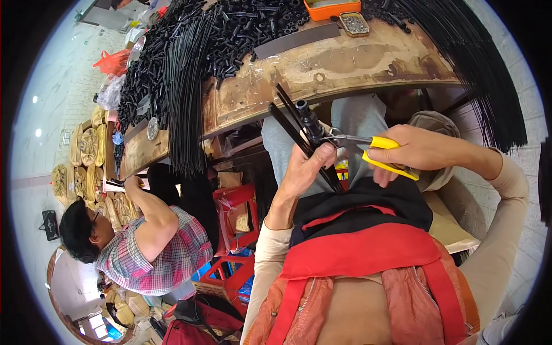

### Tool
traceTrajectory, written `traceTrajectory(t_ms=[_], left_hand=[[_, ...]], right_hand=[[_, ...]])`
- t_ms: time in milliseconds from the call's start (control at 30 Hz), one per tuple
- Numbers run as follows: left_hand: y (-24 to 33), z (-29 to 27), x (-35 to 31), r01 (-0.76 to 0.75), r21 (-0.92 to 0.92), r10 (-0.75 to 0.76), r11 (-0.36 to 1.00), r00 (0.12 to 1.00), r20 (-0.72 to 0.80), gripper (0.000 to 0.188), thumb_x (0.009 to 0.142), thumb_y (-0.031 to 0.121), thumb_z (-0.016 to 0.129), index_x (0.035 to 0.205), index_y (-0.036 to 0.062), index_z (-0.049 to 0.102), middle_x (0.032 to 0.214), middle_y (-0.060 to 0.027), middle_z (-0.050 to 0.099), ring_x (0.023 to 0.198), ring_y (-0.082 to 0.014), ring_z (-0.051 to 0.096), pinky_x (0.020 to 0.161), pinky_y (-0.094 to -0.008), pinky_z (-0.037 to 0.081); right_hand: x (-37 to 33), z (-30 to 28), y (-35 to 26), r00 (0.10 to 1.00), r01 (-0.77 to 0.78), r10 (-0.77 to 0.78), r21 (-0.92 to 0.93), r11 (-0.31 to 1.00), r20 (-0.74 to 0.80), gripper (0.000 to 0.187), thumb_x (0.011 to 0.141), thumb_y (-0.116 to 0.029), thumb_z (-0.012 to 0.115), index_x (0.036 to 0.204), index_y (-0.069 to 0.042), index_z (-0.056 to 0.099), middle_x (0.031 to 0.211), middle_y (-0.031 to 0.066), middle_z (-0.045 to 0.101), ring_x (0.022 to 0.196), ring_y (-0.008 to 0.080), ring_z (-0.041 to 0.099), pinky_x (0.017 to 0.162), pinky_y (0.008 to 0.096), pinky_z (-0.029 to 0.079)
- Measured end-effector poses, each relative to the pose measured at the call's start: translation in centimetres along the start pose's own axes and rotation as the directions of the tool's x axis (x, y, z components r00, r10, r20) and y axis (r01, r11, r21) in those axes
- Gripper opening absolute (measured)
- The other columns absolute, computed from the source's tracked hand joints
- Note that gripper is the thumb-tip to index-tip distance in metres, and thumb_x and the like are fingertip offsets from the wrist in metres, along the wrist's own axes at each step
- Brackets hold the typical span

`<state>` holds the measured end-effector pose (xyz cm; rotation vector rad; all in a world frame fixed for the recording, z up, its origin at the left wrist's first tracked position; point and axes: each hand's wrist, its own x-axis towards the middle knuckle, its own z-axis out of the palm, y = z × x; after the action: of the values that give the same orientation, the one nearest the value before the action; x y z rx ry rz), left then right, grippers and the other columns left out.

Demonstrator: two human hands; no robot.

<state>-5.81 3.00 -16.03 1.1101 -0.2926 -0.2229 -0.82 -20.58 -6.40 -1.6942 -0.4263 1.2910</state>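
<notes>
My left hand (307,167) is closed round several thin black rods (286,123) and a black tubular fitting (310,121) with a round hollow end. They tilt up and away above my lap. In my right hand (405,146) are pliers (376,150) with yellow handles and metal jaws. The jaws reach the lower side of the fitting, close to my left thumb, where a bit of thin wire (333,132) shows. Whether the jaws grip that wire is too small to tell.
Ahead stands a worn wooden table (322,63) with a heap of black plastic fittings (253,29), a flat dark strip (298,40) and a tin of small metal pieces (354,24). Long black rods (187,98) overhang its edge. A co-worker (155,241) sits at left near red stools (236,218).
</notes>
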Motion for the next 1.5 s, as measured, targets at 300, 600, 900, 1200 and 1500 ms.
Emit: traceTrajectory(t_ms=[300,600,900,1200,1500], left_hand=[[0.0,1.4,0.4,0.028,0.035,-0.026,0.999,0.999,-0.041,0.02,0.097,0.023,0.058,0.092,0.0053,0.052,0.068,0.0061,0.042,0.06,-0.0036,0.036,0.052,-0.0218,0.029],[-0.2,1.4,0.0,-0.005,0.085,0.016,0.996,0.992,-0.126,0.029,0.097,0.023,0.058,0.117,0.0023,0.054,0.068,0.0067,0.042,0.059,-0.0033,0.037,0.052,-0.0204,0.031],[-0.6,0.6,0.2,-0.094,-0.038,0.079,0.995,0.955,-0.286,0.022,0.093,0.012,0.062,0.11,0.0038,0.05,0.076,0.0027,0.047,0.057,-0.0047,0.041,0.049,-0.0207,0.03],[-1.0,0.5,0.6,-0.046,0.044,0.056,0.998,0.964,-0.261,0.025,0.095,0.027,0.063,0.098,0.0051,0.051,0.067,0.0041,0.045,0.055,-0.0042,0.039,0.048,-0.021,0.028],[-1.2,0.3,0.3,-0.034,0.083,0.054,0.996,0.965,-0.258,0.026,0.095,0.028,0.063,0.092,0.0045,0.053,0.065,0.0032,0.047,0.054,-0.005,0.041,0.048,-0.0218,0.03]], right_hand=[[-1.6,0.2,-1.3,0.978,-0.129,0.105,-0.126,0.984,-0.18,0.046,0.097,-0.043,0.052,0.083,0.0,0.057,0.06,0.0066,0.055,0.044,0.0147,0.051,0.043,0.0284,0.044],[-1.4,0.6,-3.0,0.973,0.001,-0.167,-0.72,0.694,-0.16,0.039,0.097,-0.036,0.052,0.108,0.002,0.056,0.095,0.026,0.063,0.088,0.0441,0.06,0.077,0.048,0.046],[0.9,1.4,2.4,0.777,0.082,-0.556,-0.829,0.553,-0.294,0.049,0.085,-0.004,0.059,0.132,-0.008,0.051,0.107,0.0171,0.057,0.104,0.0347,0.053,0.085,0.0421,0.045],[1.3,0.7,2.8,0.654,-0.035,-0.685,-0.917,0.396,-0.321,0.065,0.076,0.005,0.057,0.138,-0.01,0.048,0.103,0.0163,0.055,0.095,0.0326,0.057,0.077,0.0412,0.049],[1.5,0.9,2.6,0.538,-0.13,-0.791,-0.956,0.263,-0.291,0.069,0.075,0.003,0.058,0.14,-0.015,0.046,0.114,0.0146,0.052,0.106,0.0339,0.055,0.082,0.0402,0.052]])
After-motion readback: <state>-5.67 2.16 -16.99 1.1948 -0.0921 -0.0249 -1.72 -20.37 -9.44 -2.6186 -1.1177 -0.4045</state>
